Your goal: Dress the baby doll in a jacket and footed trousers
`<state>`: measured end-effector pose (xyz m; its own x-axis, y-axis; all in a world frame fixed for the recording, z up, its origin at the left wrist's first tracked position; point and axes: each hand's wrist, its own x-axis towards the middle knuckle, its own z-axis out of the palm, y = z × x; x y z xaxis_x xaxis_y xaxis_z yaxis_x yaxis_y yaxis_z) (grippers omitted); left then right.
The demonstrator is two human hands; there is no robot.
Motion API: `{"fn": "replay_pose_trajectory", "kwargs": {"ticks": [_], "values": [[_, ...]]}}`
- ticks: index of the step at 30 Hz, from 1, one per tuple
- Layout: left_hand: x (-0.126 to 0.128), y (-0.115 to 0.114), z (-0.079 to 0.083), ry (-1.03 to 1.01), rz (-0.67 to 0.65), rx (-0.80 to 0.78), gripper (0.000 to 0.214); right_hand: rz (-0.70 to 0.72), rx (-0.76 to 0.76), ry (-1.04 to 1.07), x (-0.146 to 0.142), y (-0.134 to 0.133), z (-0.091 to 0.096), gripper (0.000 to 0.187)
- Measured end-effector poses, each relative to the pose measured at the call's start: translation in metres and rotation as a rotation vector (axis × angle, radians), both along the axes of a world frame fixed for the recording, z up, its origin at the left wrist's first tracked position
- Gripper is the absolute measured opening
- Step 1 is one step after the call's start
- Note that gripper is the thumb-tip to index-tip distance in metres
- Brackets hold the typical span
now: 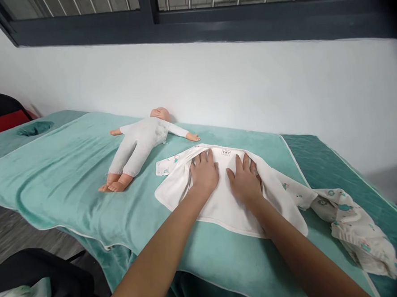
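Observation:
A white baby shirt (218, 201) lies spread out with its front open and a small printed label at the neck. Its sleeves carry a green pattern and reach out to either side. My left hand (205, 172) rests flat on the left part of the shirt, fingers stretched toward the collar. On the right part lies my right hand (245, 179), also flat, with its fingers apart and partly beside a fold. Neither hand grips the cloth. Up and to the left, a baby doll (141, 143) in white lies on its back, arms out, apart from both hands.
Green cloth (68, 174) covers the bed. Crumpled patterned baby clothing (361, 232) lies at the right, touching the shirt's sleeve. A black chair (41, 274) with items on it stands at the lower left. A white wall (265, 86) and a dark window frame (191, 30) are behind.

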<state>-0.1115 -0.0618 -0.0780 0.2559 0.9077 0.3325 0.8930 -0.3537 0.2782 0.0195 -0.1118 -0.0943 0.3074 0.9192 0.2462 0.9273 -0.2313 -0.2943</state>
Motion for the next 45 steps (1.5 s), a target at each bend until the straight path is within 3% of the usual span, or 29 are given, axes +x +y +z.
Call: {"fn": "replay_pose_trajectory", "kwargs": {"ticks": [10, 21, 28, 36, 45], "values": [[0.018, 0.045, -0.015, 0.072, 0.06, -0.118, 0.061, 0.016, -0.034, -0.066, 0.027, 0.048, -0.007, 0.067], [0.016, 0.051, -0.021, 0.074, 0.027, -0.191, 0.067, 0.063, -0.224, -0.113, 0.031, 0.052, -0.014, 0.068], [0.007, 0.016, -0.023, 0.097, 0.032, -0.119, 0.066, 0.184, -0.23, -0.188, 0.029, 0.027, -0.019, 0.07], [-0.016, -0.04, -0.027, 0.091, 0.053, -0.07, 0.067, 0.263, -0.093, -0.283, 0.014, -0.026, -0.022, 0.066], [-0.05, -0.101, -0.029, 0.002, -0.046, 0.058, 0.047, 0.333, 0.053, -0.277, 0.001, -0.09, -0.029, 0.058]]}}
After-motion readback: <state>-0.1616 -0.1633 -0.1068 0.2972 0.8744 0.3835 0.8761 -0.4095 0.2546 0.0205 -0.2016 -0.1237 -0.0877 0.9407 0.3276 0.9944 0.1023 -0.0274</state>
